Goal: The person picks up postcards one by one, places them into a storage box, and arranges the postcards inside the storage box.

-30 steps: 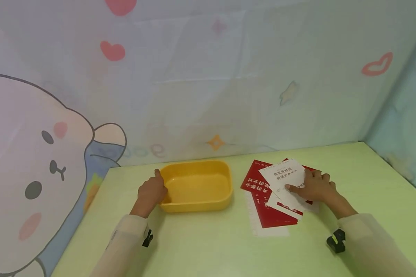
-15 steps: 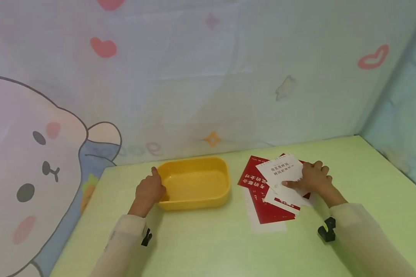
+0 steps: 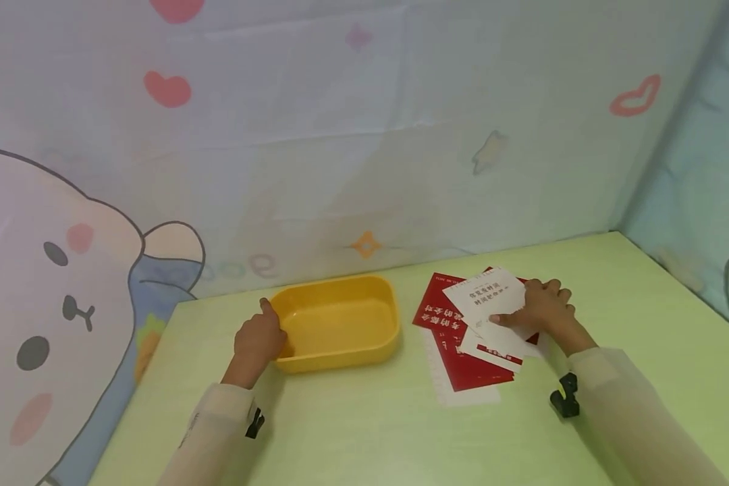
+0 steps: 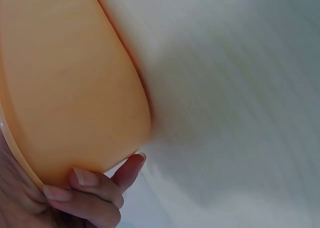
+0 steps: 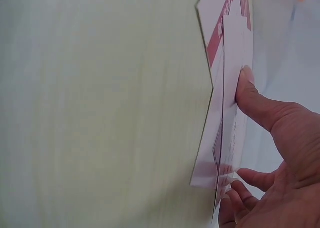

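Observation:
A yellow plastic tub (image 3: 340, 359) stands on the green table. My left hand (image 3: 258, 336) grips its left end; the left wrist view shows curled fingers (image 4: 95, 188) round the tub's wall (image 4: 65, 88). To the right lies a loose pile of red and white cards (image 3: 464, 361). My right hand (image 3: 543, 307) rests on the pile's right side and pinches the top white card (image 3: 482, 295). In the right wrist view the thumb (image 5: 255, 100) lies on that card (image 5: 232, 73), with fingertips curled under its edge.
The green table (image 3: 352, 425) ends at a cloth backdrop with hearts and a cartoon bear (image 3: 55, 290) behind and to the left. A pale blue cloth wall (image 3: 692, 169) closes the right side. Both forearms wear light sleeves.
The head view has drifted a little, so everything sits slightly left and higher in frame. Both hands keep the same holds on the tub and the white card.

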Demonstrator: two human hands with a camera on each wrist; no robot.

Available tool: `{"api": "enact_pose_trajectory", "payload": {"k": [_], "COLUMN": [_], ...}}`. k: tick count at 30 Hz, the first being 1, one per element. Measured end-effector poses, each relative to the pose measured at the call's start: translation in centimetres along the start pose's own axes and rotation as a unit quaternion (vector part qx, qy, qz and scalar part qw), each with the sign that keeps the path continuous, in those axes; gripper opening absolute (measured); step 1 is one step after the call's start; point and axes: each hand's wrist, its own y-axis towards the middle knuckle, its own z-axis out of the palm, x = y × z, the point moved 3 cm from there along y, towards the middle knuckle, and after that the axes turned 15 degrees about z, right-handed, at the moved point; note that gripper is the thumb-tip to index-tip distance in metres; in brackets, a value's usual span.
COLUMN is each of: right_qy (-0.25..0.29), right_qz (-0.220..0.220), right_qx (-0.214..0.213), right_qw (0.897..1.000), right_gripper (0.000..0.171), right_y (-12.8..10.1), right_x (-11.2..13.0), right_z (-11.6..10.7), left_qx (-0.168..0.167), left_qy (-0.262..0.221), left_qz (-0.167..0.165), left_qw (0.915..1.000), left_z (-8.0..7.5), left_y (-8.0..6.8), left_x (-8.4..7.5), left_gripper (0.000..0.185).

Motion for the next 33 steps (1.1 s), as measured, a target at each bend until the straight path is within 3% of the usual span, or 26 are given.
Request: {"api": "enact_pose_trajectory", "payload": {"k": [8,21,28,33], "right_qy": [-0.007,-0.051,-0.024,-0.037], "right_qz": [0.016,0.045,0.019,-0.009], "right_qx": [0.015,0.002,-0.01,-0.033], "right_qw": [1.0,0.998,0.999,0.999], "right_gripper": [0.11,0.11,0.109,0.115], "right_y": [0.2,0.6,0.4,0.8], "right_x": [0.1,-0.3,-0.8,-0.1], "right_z": [-0.1,-0.7,-0.8,-1.1], "left_qx": [0.01,-0.006,-0.015,-0.021], "left_qy": [0.01,0.016,0.012,0.012], "left_qz": [0.002,-0.003,-0.008,-0.017], "left_qw": [0.9999,0.9999,0.9998,0.9996], "left_z": [0.0,0.3,0.4,0.3], "left_y": [-0.4,0.2,0.5,0.7], "left_x": [-0.3,-0.6,-1.1,-1.3], "left_gripper": [0.076,0.076,0.072,0.072]}}
